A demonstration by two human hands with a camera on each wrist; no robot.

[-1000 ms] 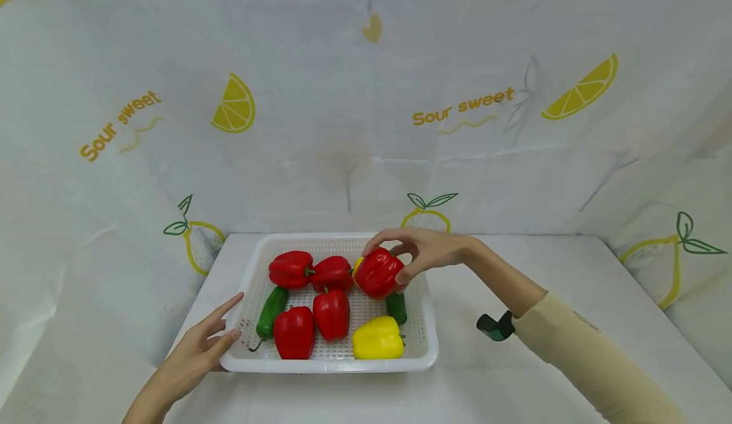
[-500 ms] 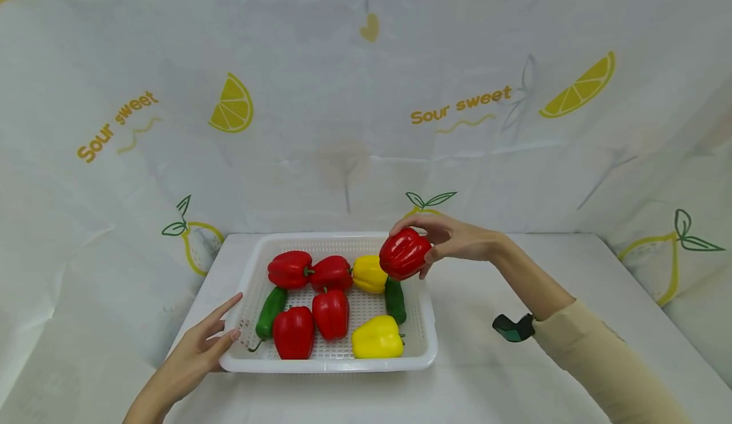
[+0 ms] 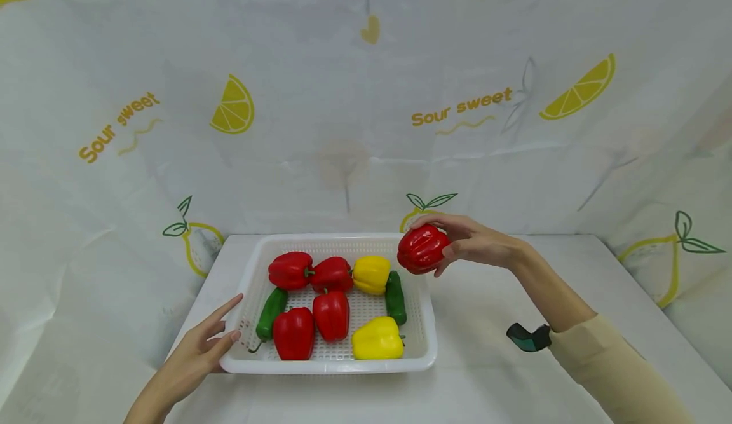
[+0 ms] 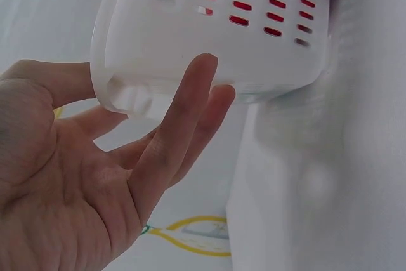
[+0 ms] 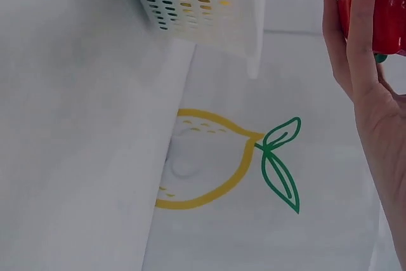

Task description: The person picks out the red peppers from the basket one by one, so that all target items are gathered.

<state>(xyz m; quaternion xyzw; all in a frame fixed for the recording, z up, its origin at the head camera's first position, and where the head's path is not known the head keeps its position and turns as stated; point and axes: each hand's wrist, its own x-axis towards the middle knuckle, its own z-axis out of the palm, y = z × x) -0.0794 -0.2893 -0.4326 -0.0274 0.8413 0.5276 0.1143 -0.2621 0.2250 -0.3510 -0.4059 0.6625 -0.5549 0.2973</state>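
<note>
Above the far right corner of the white basket (image 3: 426, 341), the right hand (image 3: 477, 243) holds a red bell pepper (image 3: 422, 249) clear of the rim, its fingers (image 3: 437, 222) curled over the top and the thumb pressed to the pepper's right side. In the right wrist view the same pepper (image 5: 374, 4) sits against the curled fingers (image 5: 358, 30), with the perforated basket wall (image 5: 209, 4) off to the left and a printed lemon on the cloth below.

The left hand (image 3: 194, 357) lies at the basket's near left corner, fingers (image 3: 225, 306) straight and spread, holding nothing; the tips rest against the outer wall. The left wrist view shows those straight fingers (image 4: 184, 125) laid on the rounded corner of the basket (image 4: 139, 49).

Inside the basket lie four red peppers (image 3: 291, 269), two in the back row and two nearer the front, a yellow pepper (image 3: 372, 274) at the back, a second yellow pepper (image 3: 377, 339) at the front right, and two green peppers (image 3: 271, 313), one on the left and one on the right beside the back yellow one.

The basket stands on a white desk (image 3: 515, 386), backed by a cloth printed with lemons and the words "Sour sweet"
</note>
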